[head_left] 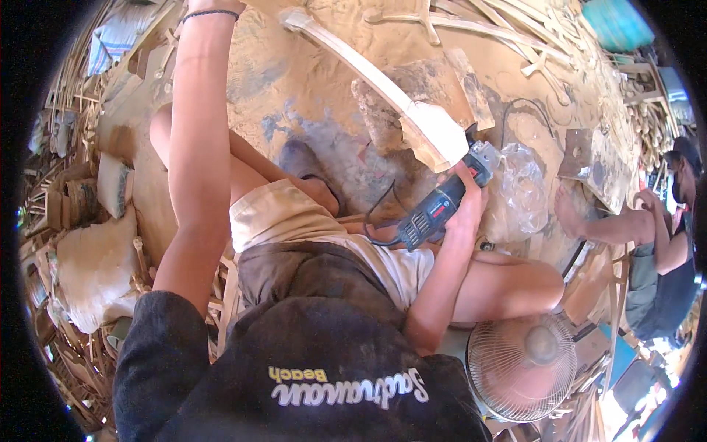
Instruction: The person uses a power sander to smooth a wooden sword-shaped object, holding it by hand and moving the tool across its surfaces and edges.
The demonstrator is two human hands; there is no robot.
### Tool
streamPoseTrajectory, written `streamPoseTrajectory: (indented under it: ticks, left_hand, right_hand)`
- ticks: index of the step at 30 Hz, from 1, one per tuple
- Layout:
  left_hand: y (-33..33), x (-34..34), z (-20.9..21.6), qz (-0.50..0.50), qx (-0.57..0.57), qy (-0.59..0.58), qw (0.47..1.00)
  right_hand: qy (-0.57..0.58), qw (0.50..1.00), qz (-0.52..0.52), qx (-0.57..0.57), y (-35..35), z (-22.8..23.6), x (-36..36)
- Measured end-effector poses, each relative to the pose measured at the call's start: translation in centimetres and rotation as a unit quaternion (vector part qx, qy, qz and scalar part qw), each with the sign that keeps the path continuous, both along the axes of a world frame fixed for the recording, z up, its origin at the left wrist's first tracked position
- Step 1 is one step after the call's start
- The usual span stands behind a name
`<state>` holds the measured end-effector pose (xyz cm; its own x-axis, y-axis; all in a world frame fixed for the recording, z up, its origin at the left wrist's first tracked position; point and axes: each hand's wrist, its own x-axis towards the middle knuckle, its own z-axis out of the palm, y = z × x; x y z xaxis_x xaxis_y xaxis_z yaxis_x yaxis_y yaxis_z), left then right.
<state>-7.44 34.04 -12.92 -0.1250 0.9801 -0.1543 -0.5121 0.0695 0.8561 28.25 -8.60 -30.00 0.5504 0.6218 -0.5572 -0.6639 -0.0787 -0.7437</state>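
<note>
My right hand (470, 202) is wrapped round a blue angle grinder (431, 214), its metal head pointing up and right. Against or just beside that head lies the broad, brightly lit end of a long, pale, shaped wooden piece (361, 68). The wood slants up and left toward my left hand (212, 5), which the top edge cuts off at the wrist with a dark bracelet. Its fingers are out of sight, so its grip does not show. A dark cord (379, 202) loops from the grinder's rear beside my lap.
Behind the wood rests a worn block (375, 96) on the dusty ground. A clear plastic bag (521, 191) lies right of the grinder. A round fan (523, 368) stands by my right knee. More shaped wood (508, 33) lies far right; another person (663, 243) sits at right.
</note>
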Motion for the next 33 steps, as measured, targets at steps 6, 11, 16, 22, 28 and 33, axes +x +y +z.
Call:
streamPoseTrajectory:
  ticks: [6, 11, 16, 22, 28, 33]
  left_hand:
    - [-1.5, 0.0, 1.0, 0.036, -0.010, 0.019, 0.999]
    - [-2.0, 2.7, 1.2, 0.042, -0.015, 0.016, 0.999]
    - [-2.3, 2.3, 1.7, 0.078, -0.060, 0.034, 0.995]
    - [-5.0, 3.1, 4.2, -0.014, -0.059, -0.014, 0.998]
    - [-6.5, 1.5, 4.9, -0.083, -0.088, -0.238, 0.964]
    - [-6.7, 1.2, 4.9, -0.168, -0.110, -0.375, 0.905]
  right_hand:
    - [0.003, 1.000, 0.011, -0.021, 0.1, -0.8, -0.5]
    - [0.002, 0.999, -0.031, -0.045, -0.9, 0.5, 0.6]
    - [0.064, 0.997, -0.040, -0.011, -0.4, 2.4, -0.8]
    - [0.088, 0.995, -0.045, 0.002, -0.8, 1.8, -0.4]
    - [0.240, 0.959, -0.068, 0.137, -1.3, 1.0, -0.1]
    - [0.477, 0.824, -0.072, 0.296, -3.1, -3.2, 1.6]
